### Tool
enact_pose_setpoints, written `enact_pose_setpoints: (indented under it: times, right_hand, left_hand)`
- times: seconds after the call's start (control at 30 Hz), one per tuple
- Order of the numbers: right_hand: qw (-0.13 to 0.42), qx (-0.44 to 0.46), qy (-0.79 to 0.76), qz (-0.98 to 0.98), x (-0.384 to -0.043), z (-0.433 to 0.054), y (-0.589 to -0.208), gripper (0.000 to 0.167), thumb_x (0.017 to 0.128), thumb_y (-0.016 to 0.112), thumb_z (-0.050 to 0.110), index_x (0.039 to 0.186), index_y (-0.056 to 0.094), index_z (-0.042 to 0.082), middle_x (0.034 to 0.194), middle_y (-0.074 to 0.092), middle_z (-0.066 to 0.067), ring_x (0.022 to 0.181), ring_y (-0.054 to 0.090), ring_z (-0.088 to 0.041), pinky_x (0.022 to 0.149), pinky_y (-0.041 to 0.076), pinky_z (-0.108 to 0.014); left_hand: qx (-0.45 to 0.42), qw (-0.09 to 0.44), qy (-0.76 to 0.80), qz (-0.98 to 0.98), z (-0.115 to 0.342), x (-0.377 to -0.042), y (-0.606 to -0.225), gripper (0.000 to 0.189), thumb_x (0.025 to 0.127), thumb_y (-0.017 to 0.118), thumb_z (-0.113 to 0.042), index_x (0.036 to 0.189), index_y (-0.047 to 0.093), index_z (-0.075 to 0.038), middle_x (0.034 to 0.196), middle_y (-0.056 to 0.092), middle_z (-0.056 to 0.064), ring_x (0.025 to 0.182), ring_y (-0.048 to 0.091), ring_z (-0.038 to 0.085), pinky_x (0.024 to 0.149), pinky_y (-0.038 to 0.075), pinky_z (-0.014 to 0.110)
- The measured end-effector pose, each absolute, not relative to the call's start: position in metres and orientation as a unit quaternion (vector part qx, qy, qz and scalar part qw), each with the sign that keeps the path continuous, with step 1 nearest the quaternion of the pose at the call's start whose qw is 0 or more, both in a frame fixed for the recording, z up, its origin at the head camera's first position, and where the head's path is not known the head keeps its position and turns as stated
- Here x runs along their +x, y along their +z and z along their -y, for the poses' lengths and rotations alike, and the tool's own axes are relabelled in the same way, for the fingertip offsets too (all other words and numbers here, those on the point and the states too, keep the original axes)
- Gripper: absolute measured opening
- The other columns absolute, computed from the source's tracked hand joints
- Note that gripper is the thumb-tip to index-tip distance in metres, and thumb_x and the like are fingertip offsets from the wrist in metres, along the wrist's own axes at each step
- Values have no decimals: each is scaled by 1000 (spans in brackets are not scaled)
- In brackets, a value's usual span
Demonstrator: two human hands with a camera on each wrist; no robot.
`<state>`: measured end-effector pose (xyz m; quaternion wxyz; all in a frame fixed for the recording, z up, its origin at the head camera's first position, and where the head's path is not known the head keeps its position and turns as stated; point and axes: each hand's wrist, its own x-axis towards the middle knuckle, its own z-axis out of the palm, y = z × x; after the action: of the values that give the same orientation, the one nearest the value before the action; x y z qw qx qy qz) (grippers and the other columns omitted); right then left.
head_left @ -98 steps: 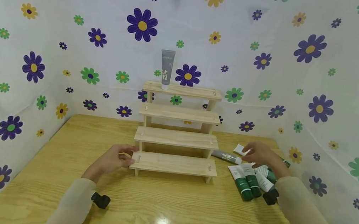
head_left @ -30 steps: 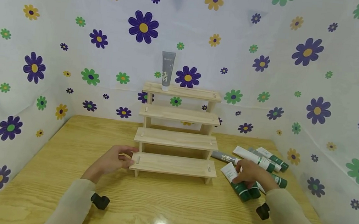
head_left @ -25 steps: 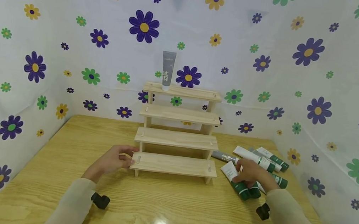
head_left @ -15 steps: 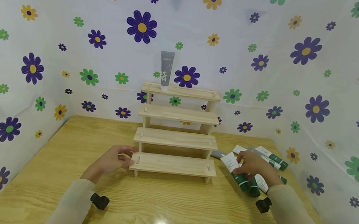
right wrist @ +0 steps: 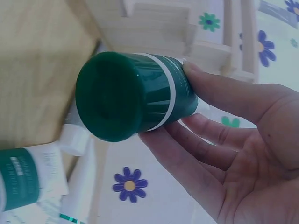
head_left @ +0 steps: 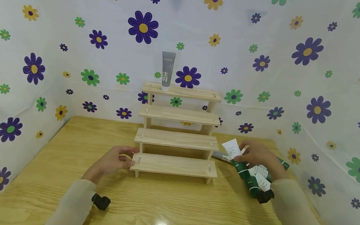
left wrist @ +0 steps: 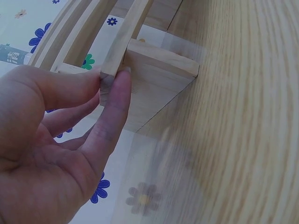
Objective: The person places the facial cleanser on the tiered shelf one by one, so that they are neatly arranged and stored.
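A four-tier wooden display stand (head_left: 175, 164) stands on the table. My left hand (head_left: 111, 162) pinches the left end of its lowest board; in the left wrist view thumb and fingertips close on the board end (left wrist: 114, 60). My right hand (head_left: 258, 157) grips a white-and-green squeeze tube (head_left: 241, 169), tilted with its white end up to the left. The right wrist view shows the tube's dark green cap (right wrist: 110, 95) toward the camera, thumb on one side and fingers on the other. On the top board a grey squeeze tube (head_left: 167, 68) stands upright on its cap.
Several white-and-green tubes (head_left: 263, 182) lie in a pile under and beside my right hand, partly hidden by it. A grey tube (head_left: 222, 157) lies by the stand's right side. Flower-patterned cloth (head_left: 107, 56) surrounds the wooden table (head_left: 146, 202).
My right hand, earlier over the pile, took hold of a white-and-green tube and has lifted it up and away from the pile. My left hand has stayed on the stand.
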<state>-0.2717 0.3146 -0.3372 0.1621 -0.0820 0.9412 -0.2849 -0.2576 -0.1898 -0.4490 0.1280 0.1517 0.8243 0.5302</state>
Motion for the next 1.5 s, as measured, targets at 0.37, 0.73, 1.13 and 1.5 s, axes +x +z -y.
enact_pose_setpoints:
  times: [0.37, 0.73, 1.13, 1.5]
  right_hand:
    - [144, -69, -301, -940, -283, -304, -314, 51, 93, 78, 24, 126, 52, -5, 124, 66, -34, 85, 73, -22, 76, 65, -41]
    - [113, -80, -331, -933, -288, -285, -291, 56, 94, 77, 24, 131, 49, -7, 125, 65, -34, 92, 73, -28, 78, 65, -43]
    - [83, -64, -348, -931, -288, -263, -279, 52, 95, 76, 23, 133, 51, -2, 128, 67, -31, 99, 73, -32, 81, 65, -41]
    - [31, -59, -362, -930, -293, -247, -268, 51, 94, 77, 20, 133, 52, -2, 125, 68, -30, 102, 73, -36, 77, 65, -37]
  left_hand:
    - [158, 120, 529, -825, 188, -258, -451, 46, 98, 67, -1, 142, 55, 4, 130, 59, 28, 95, 70, 19, 78, 64, 31]
    - [153, 124, 531, -824, 190, -260, -450, 46, 98, 66, 0, 143, 55, 3, 131, 59, 28, 98, 70, 22, 80, 63, 31]
    - [161, 131, 538, -817, 187, -258, -448, 48, 98, 67, -2, 144, 53, 5, 130, 58, 30, 95, 70, 20, 78, 64, 33]
    - [164, 132, 546, -811, 188, -257, -448, 48, 98, 67, -1, 144, 53, 6, 129, 58, 30, 94, 70, 21, 79, 64, 35]
